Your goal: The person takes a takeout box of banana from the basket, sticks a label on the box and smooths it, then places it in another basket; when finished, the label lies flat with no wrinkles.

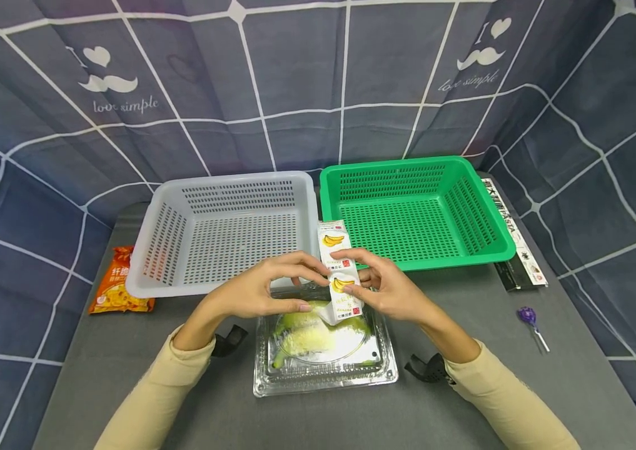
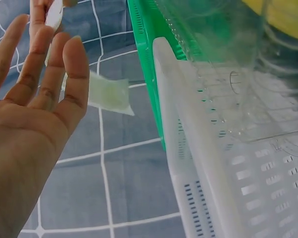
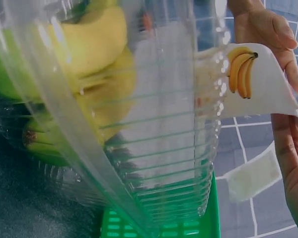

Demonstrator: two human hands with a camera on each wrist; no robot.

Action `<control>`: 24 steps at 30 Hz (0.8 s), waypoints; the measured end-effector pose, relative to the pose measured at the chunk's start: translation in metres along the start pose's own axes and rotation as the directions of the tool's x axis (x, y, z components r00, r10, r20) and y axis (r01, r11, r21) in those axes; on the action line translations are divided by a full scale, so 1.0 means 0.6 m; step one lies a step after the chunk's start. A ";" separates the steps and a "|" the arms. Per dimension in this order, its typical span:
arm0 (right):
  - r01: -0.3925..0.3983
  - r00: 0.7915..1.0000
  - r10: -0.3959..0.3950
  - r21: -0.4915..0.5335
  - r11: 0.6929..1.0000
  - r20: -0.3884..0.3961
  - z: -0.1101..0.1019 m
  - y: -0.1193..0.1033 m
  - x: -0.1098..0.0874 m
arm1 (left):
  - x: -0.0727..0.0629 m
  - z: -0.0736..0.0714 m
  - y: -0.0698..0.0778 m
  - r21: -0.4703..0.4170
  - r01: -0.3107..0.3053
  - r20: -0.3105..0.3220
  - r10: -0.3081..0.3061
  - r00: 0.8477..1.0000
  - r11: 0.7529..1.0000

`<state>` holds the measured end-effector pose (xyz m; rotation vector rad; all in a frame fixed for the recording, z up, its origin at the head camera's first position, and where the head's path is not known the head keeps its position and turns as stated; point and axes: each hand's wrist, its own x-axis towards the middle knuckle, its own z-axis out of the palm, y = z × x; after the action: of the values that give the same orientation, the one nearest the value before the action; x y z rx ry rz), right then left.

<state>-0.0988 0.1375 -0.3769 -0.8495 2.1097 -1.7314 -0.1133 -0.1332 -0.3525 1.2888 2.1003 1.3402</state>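
A white strip of labels (image 1: 343,300) printed with yellow bananas is pinched by my right hand (image 1: 388,290), its index finger and thumb on the printed face and other fingers behind. My left hand (image 1: 261,284) is beside the strip, fingers extended, fingertips right at its left edge; the left wrist view shows its palm and spread fingers. Below both hands lies a lidded clear plastic box (image 1: 269,378) with green-yellow bananas (image 3: 99,44) inside. The strip's upper part overlaps the gap between the two baskets in the head view.
A white basket (image 1: 146,275) and a green basket (image 1: 498,250) stand behind the box. An orange snack bag (image 1: 121,287) lies at left. To the right are a pasta box (image 1: 526,265) and a purple lollipop (image 1: 528,315). Tile-patterned cloth (image 1: 301,75) hangs around the table.
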 end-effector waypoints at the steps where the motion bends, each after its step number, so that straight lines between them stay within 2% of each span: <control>1: -0.008 1.000 0.008 0.004 1.000 -0.008 0.000 0.001 0.001 | 0.000 0.000 0.000 0.004 0.000 -0.007 0.000 1.000 1.000; 5: -0.035 0.999 0.036 0.032 0.999 -0.040 0.001 0.004 0.001 | -0.001 -0.001 0.001 0.018 -0.006 -0.026 0.006 1.000 1.000; 14: -0.001 0.997 0.003 0.023 1.000 -0.081 -0.001 0.002 0.000 | 0.007 0.007 0.001 0.039 -0.030 -0.013 0.030 0.999 0.999; 24: -0.011 0.995 0.014 0.034 0.999 -0.102 0.000 0.000 0.002 | 0.011 0.011 -0.001 0.041 -0.047 -0.020 0.048 0.999 0.998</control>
<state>-0.0997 0.1371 -0.3770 -0.7515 2.1386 -1.8353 -0.1125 -0.1240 -0.3551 1.3548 2.1338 1.3427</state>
